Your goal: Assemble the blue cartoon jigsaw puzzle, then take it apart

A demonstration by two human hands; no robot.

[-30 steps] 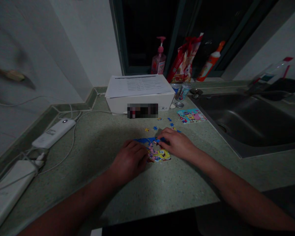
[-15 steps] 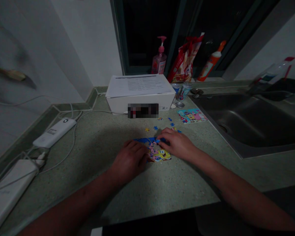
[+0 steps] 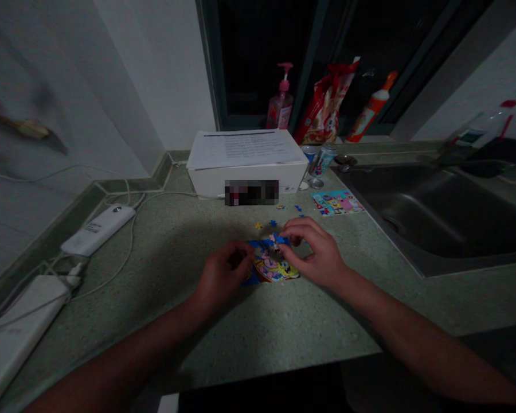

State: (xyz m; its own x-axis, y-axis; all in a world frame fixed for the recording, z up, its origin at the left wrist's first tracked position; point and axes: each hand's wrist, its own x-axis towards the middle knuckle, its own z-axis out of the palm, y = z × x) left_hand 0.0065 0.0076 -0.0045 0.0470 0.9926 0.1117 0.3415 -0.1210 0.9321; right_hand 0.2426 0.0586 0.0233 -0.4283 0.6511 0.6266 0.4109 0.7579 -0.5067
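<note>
A partly built cartoon jigsaw puzzle (image 3: 275, 269) lies flat on the speckled green countertop (image 3: 163, 310), and my hands partly cover it. My right hand (image 3: 312, 252) hovers over its top edge, thumb and fingers pinched on a small pink-and-blue puzzle piece (image 3: 275, 241). My left hand (image 3: 223, 276) is curled just left of the puzzle; its fingers hide whatever lies under them. Several loose puzzle pieces (image 3: 273, 223) are scattered above the puzzle. Farther right lies a small picture card (image 3: 337, 202).
A white box (image 3: 258, 182) topped with printed papers stands behind the puzzle, with drink cans (image 3: 322, 159) beside it. A steel sink (image 3: 438, 218) lies to the right. White power banks (image 3: 98, 230) and cables lie along the left wall.
Both hands have lifted from the puzzle and their fingers have curled. My right hand now pinches a piece at the puzzle's top edge.
</note>
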